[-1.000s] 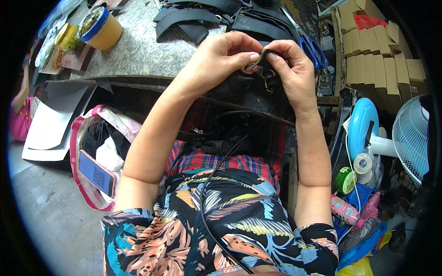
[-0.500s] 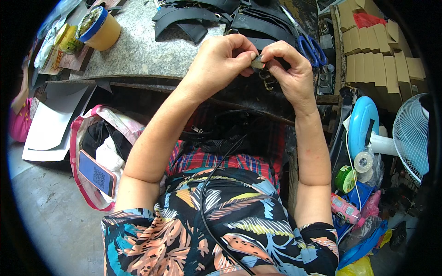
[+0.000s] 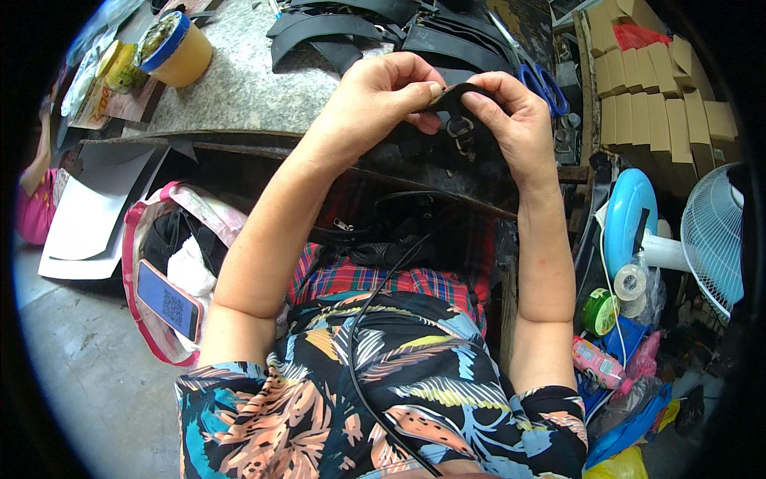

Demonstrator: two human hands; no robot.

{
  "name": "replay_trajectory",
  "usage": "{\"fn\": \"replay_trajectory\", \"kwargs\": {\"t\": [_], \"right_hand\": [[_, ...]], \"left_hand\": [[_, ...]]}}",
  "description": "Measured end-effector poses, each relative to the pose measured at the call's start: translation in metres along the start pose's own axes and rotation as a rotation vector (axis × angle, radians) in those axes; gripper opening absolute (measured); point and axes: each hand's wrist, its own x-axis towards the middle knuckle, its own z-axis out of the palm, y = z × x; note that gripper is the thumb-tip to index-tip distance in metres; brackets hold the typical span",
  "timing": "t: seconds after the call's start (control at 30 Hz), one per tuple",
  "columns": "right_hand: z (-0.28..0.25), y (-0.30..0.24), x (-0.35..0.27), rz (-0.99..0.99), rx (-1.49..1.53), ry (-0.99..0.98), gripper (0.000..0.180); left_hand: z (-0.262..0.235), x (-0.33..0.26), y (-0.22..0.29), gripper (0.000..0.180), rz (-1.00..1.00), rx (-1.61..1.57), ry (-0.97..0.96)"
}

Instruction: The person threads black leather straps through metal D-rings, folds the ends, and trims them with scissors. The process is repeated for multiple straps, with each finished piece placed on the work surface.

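Observation:
Between my two hands a short black strap (image 3: 453,97) is stretched over the dark table edge. My left hand (image 3: 391,94) pinches its left end between thumb and fingers. The right end is gripped by my right hand (image 3: 515,120), thumb underneath and fingers curled over it. A small metal buckle (image 3: 460,132) hangs below the strap, close to the right thumb. Just beyond my hands lie several black straps (image 3: 455,49) in a pile, with a curved black strap (image 3: 327,32) to their left.
Blue-handled scissors (image 3: 544,89) lie right of my hands. On the speckled slab (image 3: 247,80) stands a yellow tub (image 3: 179,52) with a blue rim. Stacked cardboard boxes (image 3: 646,120) and a fan (image 3: 710,239) are at right. A phone (image 3: 169,302) rests on a bag (image 3: 132,247) at left.
My right hand has moved slightly right and turned, spreading away from the left. More of the black strap and its buckle now shows between my hands.

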Motion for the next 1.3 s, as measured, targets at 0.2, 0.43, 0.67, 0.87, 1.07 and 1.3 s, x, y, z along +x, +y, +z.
{"fn": "replay_trajectory", "kwargs": {"t": [0.2,0.43,0.67,0.87,1.07,1.3], "right_hand": [[-0.001,0.003,-0.003,0.009,0.105,-0.104,0.015],[-0.001,0.004,-0.002,-0.010,0.028,-0.099,0.018],[-0.001,0.003,0.000,-0.015,0.017,-0.090,0.016],[0.003,-0.001,0.003,-0.076,-0.050,0.003,0.013],[0.004,-0.001,0.004,-0.333,-0.251,0.006,0.018],[0.001,0.003,0.002,-0.324,-0.074,-0.053,0.016]], "left_hand": [[0.006,0.005,-0.006,0.015,0.046,0.091,0.083],[0.011,0.005,-0.006,0.013,0.094,0.178,0.134],[0.005,0.001,-0.005,0.021,0.146,0.062,0.027],[0.006,-0.004,-0.004,0.019,0.097,0.075,0.106],[0.011,-0.003,-0.007,0.019,0.119,0.111,0.178],[0.015,-0.005,-0.010,0.018,0.078,0.024,0.224]]}}
